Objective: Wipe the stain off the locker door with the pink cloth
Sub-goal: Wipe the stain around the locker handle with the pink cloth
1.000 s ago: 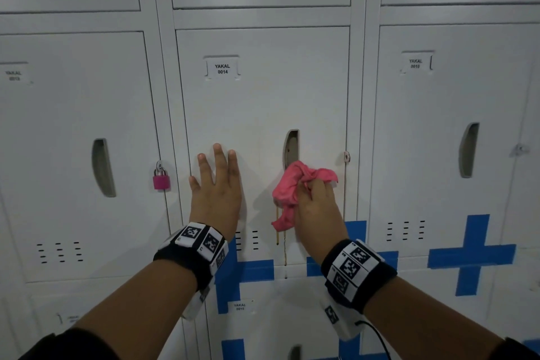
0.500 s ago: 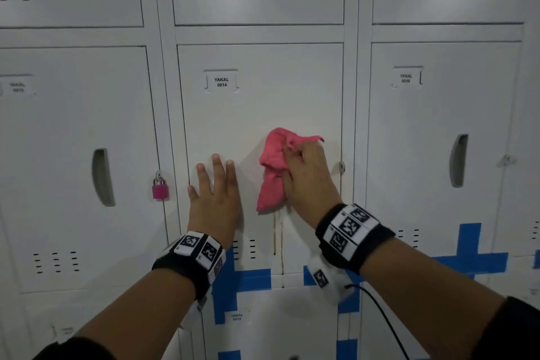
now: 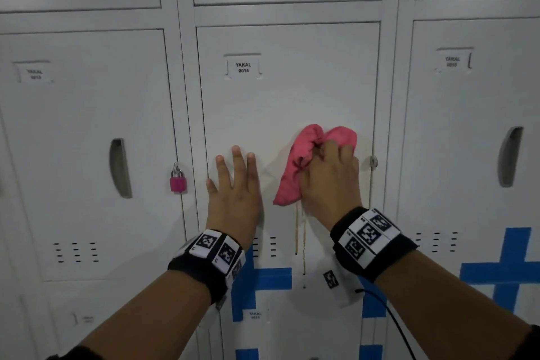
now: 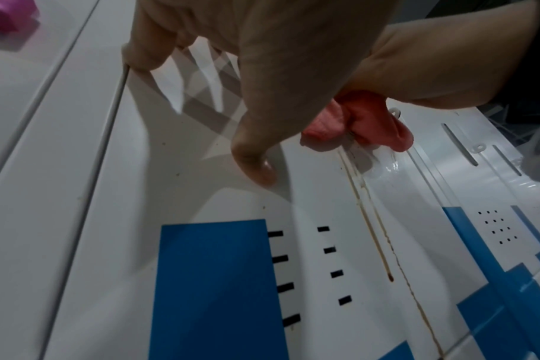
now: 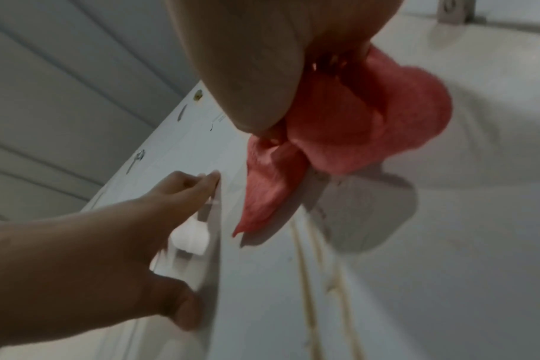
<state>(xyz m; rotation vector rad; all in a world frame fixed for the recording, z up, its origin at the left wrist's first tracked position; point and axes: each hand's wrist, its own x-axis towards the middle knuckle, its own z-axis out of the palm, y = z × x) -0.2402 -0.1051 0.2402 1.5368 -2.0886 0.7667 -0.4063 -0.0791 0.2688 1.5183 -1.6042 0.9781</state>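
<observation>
now right hand point(image 3: 330, 181) grips the bunched pink cloth point(image 3: 304, 166) against the locker door point(image 3: 286, 96), brown stain point(image 3: 301, 231) streaking just below, left hand point(image 3: 233, 187) flat alongside.

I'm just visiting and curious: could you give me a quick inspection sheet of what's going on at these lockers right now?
Surface: locker door labelled YAKAL 0014, shut, white.
Job's things: pink cloth bunched against the door; stain runs down as two brownish drip lines below the cloth, not yet wiped.
Clutter: pink padlock on the neighbouring locker to the left.
Hands: left hand flat on the door, fingers straight; right hand grips the cloth.
Cables: black cable trails from the right wrist band.
Surroundings: more white lockers; blue tape crosses lower down.
</observation>
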